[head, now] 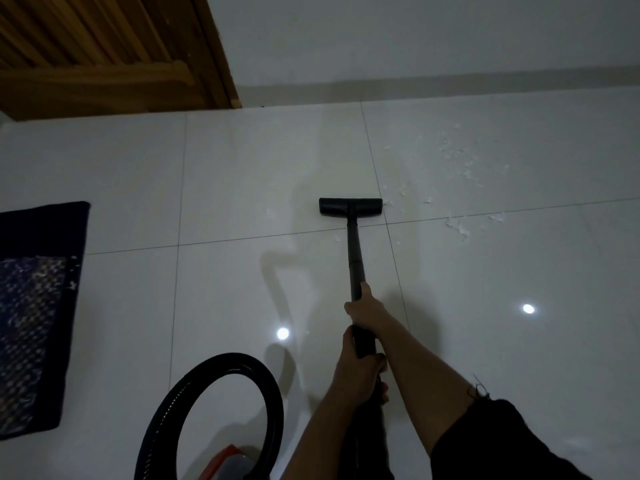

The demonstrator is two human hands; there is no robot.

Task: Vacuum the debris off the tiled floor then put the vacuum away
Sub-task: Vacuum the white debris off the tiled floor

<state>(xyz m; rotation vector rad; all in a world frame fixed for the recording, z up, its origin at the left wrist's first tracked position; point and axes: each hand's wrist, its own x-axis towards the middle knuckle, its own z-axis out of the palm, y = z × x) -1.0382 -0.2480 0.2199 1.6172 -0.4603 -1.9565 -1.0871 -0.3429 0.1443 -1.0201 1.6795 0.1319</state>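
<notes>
A black vacuum wand [355, 254] runs from my hands out to a flat black floor head [350, 206] resting on the white tiled floor [242, 188]. My right hand [363, 308] grips the wand higher up; my left hand [360, 372] grips it lower, near the hose end. White debris [457, 157] lies scattered to the right of the head, with small bits [459, 226] along the grout line and one speck [336, 238] just left of the wand. The black ribbed hose [221, 386] loops at bottom left above the red and grey vacuum body [230, 462].
A dark patterned mat [34, 313] lies at the left edge. A wooden door [104, 53] stands at top left, and a pale wall with skirting [415, 86] runs across the back. Two ceiling-light reflections shine on the glossy tiles.
</notes>
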